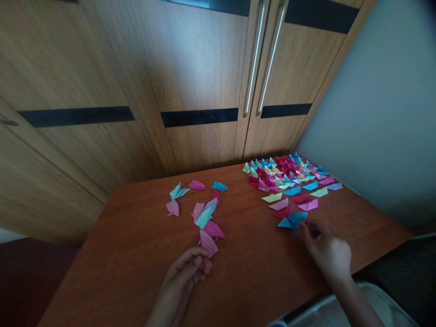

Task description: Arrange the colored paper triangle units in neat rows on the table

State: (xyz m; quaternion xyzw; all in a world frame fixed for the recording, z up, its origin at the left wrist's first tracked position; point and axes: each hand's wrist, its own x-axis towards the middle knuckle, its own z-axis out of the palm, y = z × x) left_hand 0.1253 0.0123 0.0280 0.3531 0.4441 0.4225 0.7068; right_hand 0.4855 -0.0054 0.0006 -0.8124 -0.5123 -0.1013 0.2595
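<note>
At the right of the table, my right hand (329, 250) pinches the corner of a blue folded paper boat (291, 220) between thumb and fingers. The boat is low over the tabletop, just in front of a red folded paper piece (283, 211). My left hand (189, 271) has its fingers curled together at the near edge of a pink folded paper boat (208, 243), which its fingertips partly cover. Beyond that lie a magenta folded piece (214, 229), a mint one (203, 218) and a lilac one (211, 205), overlapping in a loose pile.
Many coloured paper boats (269, 181) stand closely packed at the table's back right corner, with flat folded pieces in rows before them. More loose pieces, including a pink one (173, 208), lie left. Wooden cupboard doors (200, 68) back the table (136, 254); a wall (381, 113) rises right.
</note>
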